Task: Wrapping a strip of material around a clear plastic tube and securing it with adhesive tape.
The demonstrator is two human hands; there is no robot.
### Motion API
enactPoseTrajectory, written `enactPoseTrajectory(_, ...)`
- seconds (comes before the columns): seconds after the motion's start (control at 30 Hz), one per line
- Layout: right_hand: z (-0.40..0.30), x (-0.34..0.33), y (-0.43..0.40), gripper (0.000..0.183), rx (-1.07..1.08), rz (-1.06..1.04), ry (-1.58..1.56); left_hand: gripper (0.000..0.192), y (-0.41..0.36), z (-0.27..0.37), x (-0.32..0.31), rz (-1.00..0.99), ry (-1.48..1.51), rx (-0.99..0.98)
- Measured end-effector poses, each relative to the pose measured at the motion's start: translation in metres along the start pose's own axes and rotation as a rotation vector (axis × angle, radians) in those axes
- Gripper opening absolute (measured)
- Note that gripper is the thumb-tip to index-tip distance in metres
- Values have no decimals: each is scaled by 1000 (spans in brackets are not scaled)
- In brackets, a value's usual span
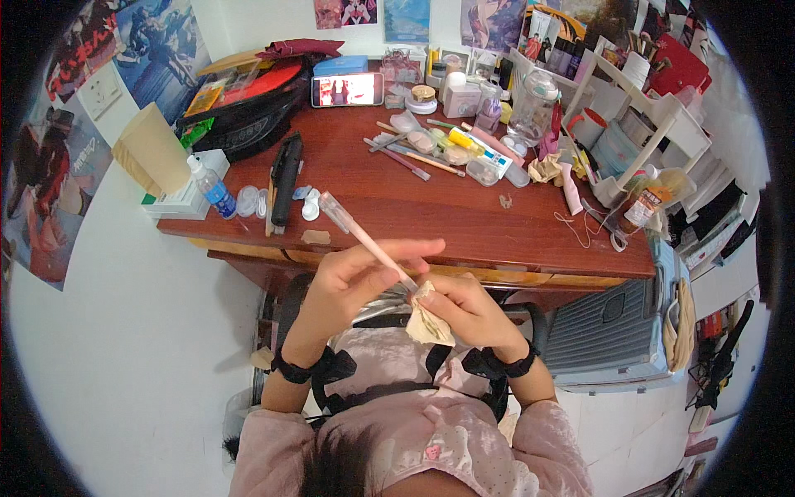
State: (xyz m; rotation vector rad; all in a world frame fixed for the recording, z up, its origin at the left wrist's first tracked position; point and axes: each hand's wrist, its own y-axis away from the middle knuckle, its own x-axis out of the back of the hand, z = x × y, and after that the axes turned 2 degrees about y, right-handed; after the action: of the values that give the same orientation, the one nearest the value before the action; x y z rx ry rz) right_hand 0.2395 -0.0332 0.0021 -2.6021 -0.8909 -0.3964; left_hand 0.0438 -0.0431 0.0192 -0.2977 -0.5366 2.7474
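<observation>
My left hand (341, 282) holds a slim pale pink pen-like stick (371, 244) between thumb and fingers, its index finger extended. A clear cap-like section forms the upper end of the stick, which slants down to the right. My right hand (475, 310) pinches a crumpled beige tissue (428, 326) around the lower end, so that tip is hidden. Both hands are above my lap, just in front of the desk (397, 199). Beyond my left hand lie a white contact lens case (310, 205) and a small beige scrap (316, 237).
A long black device (287, 180) and a blue-labelled bottle (212, 187) stand or lie at the left. A propped phone (348, 91) shows a lit picture. Cosmetics and pencils (444, 164) crowd the right, beside a white rack (640, 118). A blue suitcase (605, 332) is below.
</observation>
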Motion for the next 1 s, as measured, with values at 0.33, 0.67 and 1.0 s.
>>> enactPoseTrajectory(0.33, -12, -4, 1, 15, 109, 130, 274, 12, 7, 3, -1, 324, 0, 50)
enactPoseTrajectory(0.67, -4, -10, -3, 28, 317, 359, 675, 9, 3, -15, 5, 407, 61, -24)
enactPoseTrajectory(1.0, -2, -8, -2, 16, 278, 500, 543, 16, -3, -20, -4, 343, 315, -25)
